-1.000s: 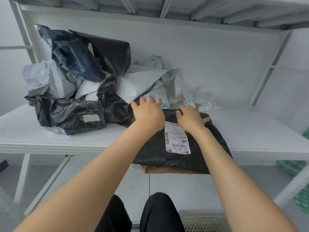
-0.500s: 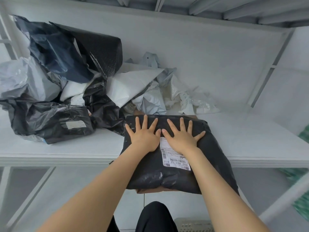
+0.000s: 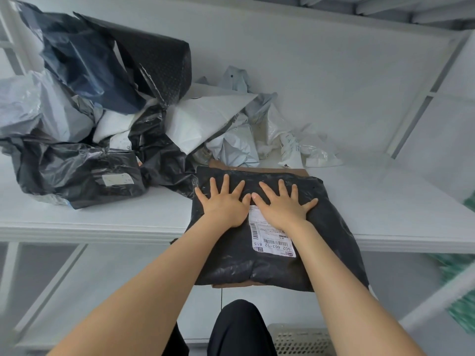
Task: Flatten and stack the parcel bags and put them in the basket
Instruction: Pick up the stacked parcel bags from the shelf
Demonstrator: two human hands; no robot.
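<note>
L hand [image 3: 223, 204] + R hand [image 3: 282, 207] flat, fingers spread, pressing black parcel bag [image 3: 272, 268] atop stack at shelf [image 3: 102, 217] edge; gripping nothing. Risk: stack overhangs, could slide off. Basket [image 3: 298, 339] on floor below.

The white shipping label [image 3: 273, 236] on the near black parcel bag [image 3: 331, 227] carries barcodes and the number 502 602-12 815. Its smaller print is too blurred to read.

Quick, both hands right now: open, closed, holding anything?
Left hand: open, fingers spread, pressing flat on the black parcel bag.
Right hand: open, fingers spread, pressing the same bag.
</note>
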